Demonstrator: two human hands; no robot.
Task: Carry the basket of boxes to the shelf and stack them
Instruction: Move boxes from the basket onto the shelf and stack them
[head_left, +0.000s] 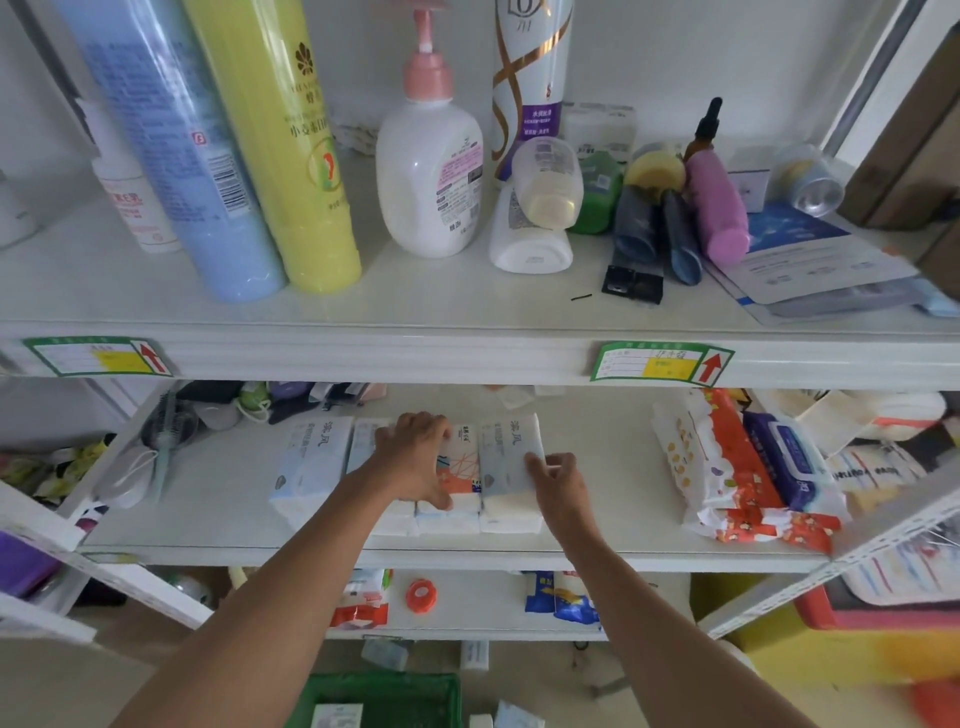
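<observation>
Both bare arms reach forward to the middle white shelf board (613, 467), where a row of soft white tissue packs (317, 462) lies side by side near the front edge. The left hand (415, 457) lies flat with spread fingers on top of the pack with an orange and white pattern (464, 462), and it hides most of that pack and part of its left neighbour. The right hand (558, 480) holds the near right corner of the pale grey-white pack (506, 457) at the right end of the row; its fingers are narrow on the wrapper, and the thumb side is hidden under the hand. To the right, well apart, lie a red and white printed packet (727, 467) and a dark blue wipes packet (784, 457). The green plastic basket (415, 696) stands below on the floor, cut off by the bottom edge, with one white box (337, 716) partly visible inside. On the upper shelf stand a tall blue bottle (176, 145), a tall yellow-green bottle (291, 145) and a white pump bottle with a pink top (428, 166). The small things at the far left of the middle shelf are dark and hard to make out.
</observation>
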